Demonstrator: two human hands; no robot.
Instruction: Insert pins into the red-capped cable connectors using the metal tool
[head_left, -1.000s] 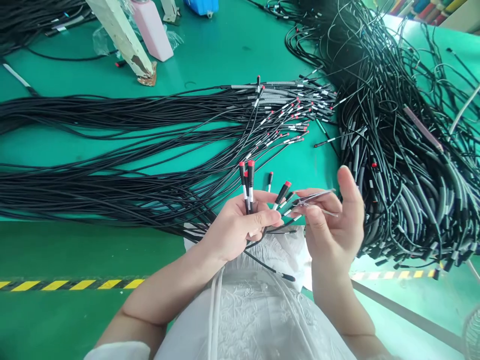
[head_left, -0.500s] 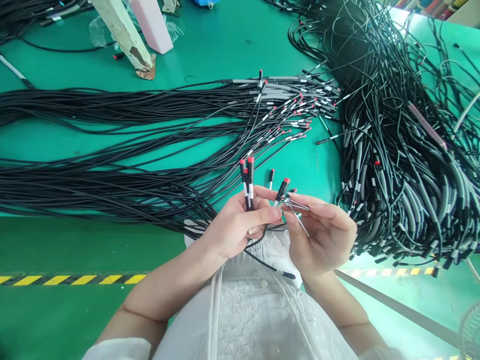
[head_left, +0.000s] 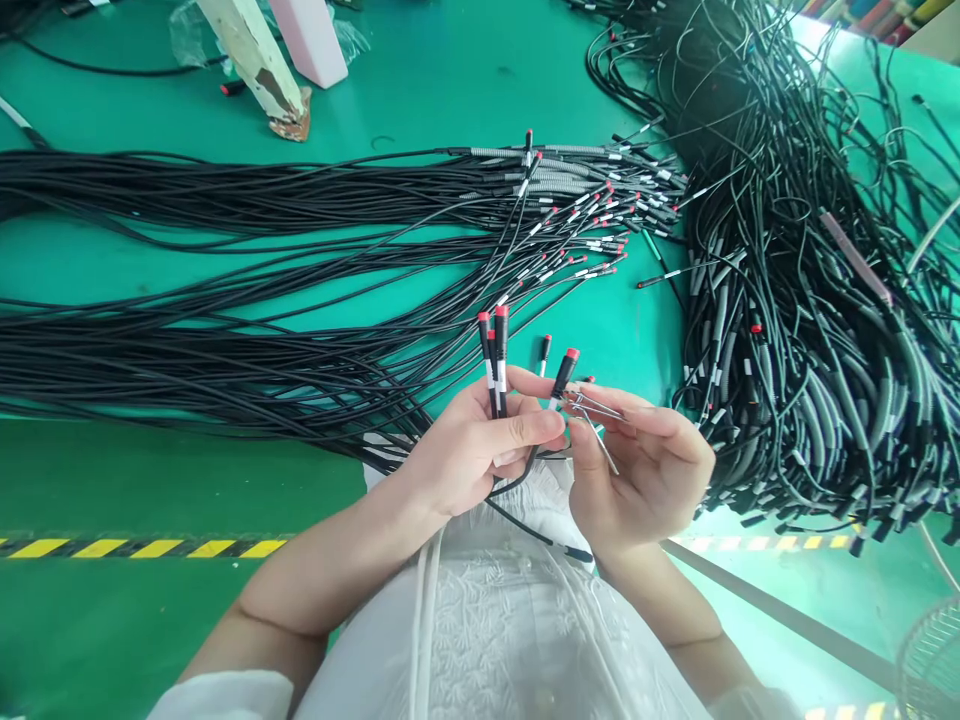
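My left hand [head_left: 480, 450] is closed round several black cables, and a cluster of red-capped connectors [head_left: 501, 345] stands up from its fist. A further red-capped cable connector [head_left: 565, 374] leans to the right between its thumb and forefinger, white sleeve below the black body. Close beside that connector, my right hand [head_left: 645, 475] pinches a thin metal tool [head_left: 600, 408] with slim legs spread apart. The tool's left end is next to the connector; whether they touch I cannot tell. Under the hands a loose black cable end [head_left: 574, 553] hangs over the white clothing.
Long bundles of black cables [head_left: 262, 195] lie across the green table [head_left: 442, 80], their red-tipped ends pointing right. A large tangled cable heap [head_left: 810, 330] covers the right side. At the back left stand a chipped, pale post [head_left: 251, 60] and a pink block [head_left: 311, 40].
The view has shifted slightly, so the table and cables sit a little higher. Both hands keep nearly the same pose and hold the same things.
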